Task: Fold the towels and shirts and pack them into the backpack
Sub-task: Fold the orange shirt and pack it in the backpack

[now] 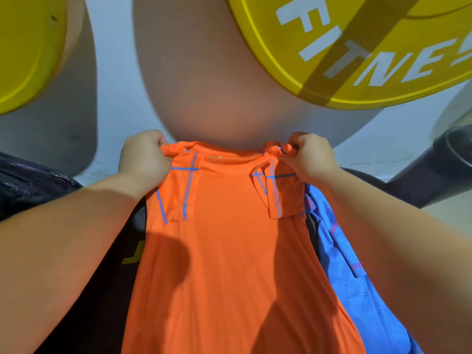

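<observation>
An orange shirt (229, 238) with blue seams hangs lengthwise in front of me, both sleeves folded inward over its body. My left hand (144, 155) pinches its left shoulder and my right hand (310, 157) pinches its right shoulder, holding the collar edge up and level. Under the shirt on the right lies a blue shirt (352, 272) with pink seams. A dark garment (102, 290) with a yellow mark lies under it on the left. A black zippered bag (28, 180), probably the backpack, shows at the left edge.
Two yellow weight plates hang ahead, one at upper left (25, 47) and a large one with white lettering at upper right (357, 52). A dark cylindrical piece (439, 164) sits at the right. A pale wall (115, 85) is behind.
</observation>
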